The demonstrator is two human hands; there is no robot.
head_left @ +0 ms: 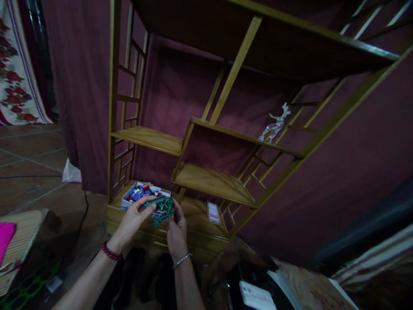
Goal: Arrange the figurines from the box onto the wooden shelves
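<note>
Holding green tinsel [164,206] b/w both hands, fingers clamped on it at either end: thumb + index of L hand [136,217] pinching the L end, fingers of R hand [177,228] curled round the R end, tips partly hidden. Lying right in the grip, w/ no gap to either hand. Long axis running roughly crosswise, hand to hand, w/ a loose tuft drooping on the near side. Sitting just beyond tinsel, slightly to L: white box [125,203], front partly covered in view by tinsel + L fingers. Nearest to its uncovered half: L hand. Can't tell if tinsel and box touch. Piled in box: ornaments [138,193], mostly blue + red.

Worn on wrists: red bead bracelet [111,252] L, silver bracelet [182,260] R.

Bearing box: bottom shelf [196,213] of wood shelving unit [113,94]. Also there, farther R: small white item [213,212], blurred, can't ID. Standing higher up, to R, well apart from hands: clear deer figurine [274,125]. Hanging at L: purple curtain [77,107]. Far L, low: pink cloth [6,239] on woven mat [30,232].
</note>
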